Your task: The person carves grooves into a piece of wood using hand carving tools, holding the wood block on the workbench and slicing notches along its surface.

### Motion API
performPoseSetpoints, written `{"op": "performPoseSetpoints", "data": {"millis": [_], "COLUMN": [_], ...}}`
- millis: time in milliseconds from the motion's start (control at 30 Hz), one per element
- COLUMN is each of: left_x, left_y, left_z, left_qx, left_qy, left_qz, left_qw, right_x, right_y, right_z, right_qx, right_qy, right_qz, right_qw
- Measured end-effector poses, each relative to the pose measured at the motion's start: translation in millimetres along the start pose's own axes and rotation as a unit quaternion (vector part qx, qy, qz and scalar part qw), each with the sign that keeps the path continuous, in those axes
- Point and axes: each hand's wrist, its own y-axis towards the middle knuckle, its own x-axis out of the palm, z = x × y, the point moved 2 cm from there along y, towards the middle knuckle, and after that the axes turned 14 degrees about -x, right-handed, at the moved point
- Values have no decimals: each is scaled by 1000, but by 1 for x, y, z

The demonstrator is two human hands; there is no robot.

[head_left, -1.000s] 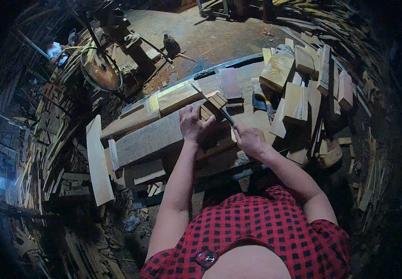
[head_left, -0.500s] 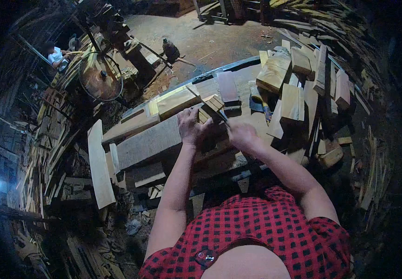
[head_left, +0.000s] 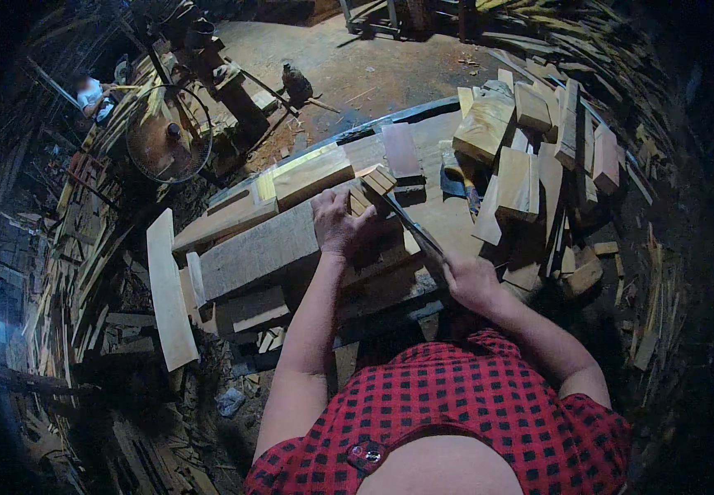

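Observation:
My left hand (head_left: pixel 339 221) grips a small pale wood block (head_left: pixel 378 179) with several dark parallel lines across it, thumb on its near side. In my right hand (head_left: pixel 474 283) is the handle end of a long, narrow-bladed hand saw (head_left: pixel 419 230). The blade slants up and left from my fist, and its far end meets the right side of the block. Whether the blade has teeth is too dark to see. A thick grey-brown beam (head_left: pixel 262 252) lies left of my left hand. Behind the block rests a lighter plank (head_left: pixel 315 177).
Stacked wood blocks (head_left: pixel 489 128) crowd the bench's right side, near a flat pinkish piece (head_left: pixel 402 151). A curved board (head_left: pixel 170 289) stands at the left end. Farther off are a round fan (head_left: pixel 169 134) and a seated person (head_left: pixel 93 97). Scrap wood (head_left: pixel 84 289) heaps at the left.
My right hand has drawn the saw back toward me, down and to the right. The blade reached past the block before. My left hand has stayed on the block.

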Motion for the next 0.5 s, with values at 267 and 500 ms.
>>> {"op": "performPoseSetpoints", "data": {"millis": [267, 500], "left_x": [2, 6], "left_y": [0, 0], "left_z": [10, 3], "left_qx": [10, 9], "left_qy": [-21, 1], "left_qz": [1, 16], "left_qw": [1000, 1000], "right_x": [19, 4], "right_y": [114, -1], "right_z": [-3, 1], "right_qx": [8, -6], "right_qy": [-18, 24], "right_qz": [16, 18], "right_qw": [1000, 1000]}}
